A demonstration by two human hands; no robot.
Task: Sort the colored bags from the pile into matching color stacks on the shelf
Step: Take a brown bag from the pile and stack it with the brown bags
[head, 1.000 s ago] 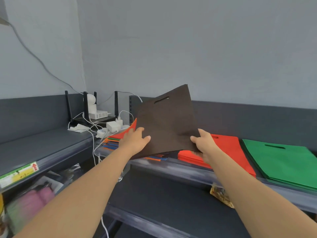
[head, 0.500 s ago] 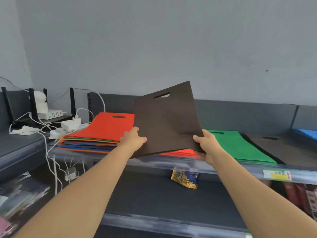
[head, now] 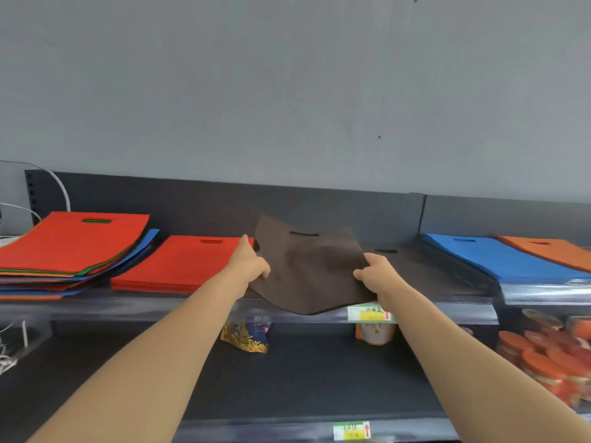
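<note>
I hold a dark brown bag (head: pixel 313 270) with a slot handle low over the shelf (head: pixel 128 308), sagging and nearly flat. My left hand (head: pixel 249 263) grips its left edge and my right hand (head: pixel 377 273) grips its right edge. The mixed pile (head: pixel 73 247), topped by a red bag, lies at the far left. A red stack (head: pixel 179 263) sits next to it. Right of the held bag lies a dark brown stack (head: pixel 425 273), then a blue stack (head: pixel 499 260) and an orange stack (head: pixel 550 251). Whatever lies under the held bag is hidden.
On the lower shelf stand a yellow-blue snack packet (head: pixel 246 334), a second packet (head: pixel 374 334) and several red-lidded jars (head: pixel 550 356). White cables (head: pixel 64 193) hang at the far left. A price label (head: pixel 367 313) sits on the shelf's front rail.
The view has swung right along the shelf. Both hands have carried the brown bag rightward and lowered it from nearly upright to almost flat over the shelf.
</note>
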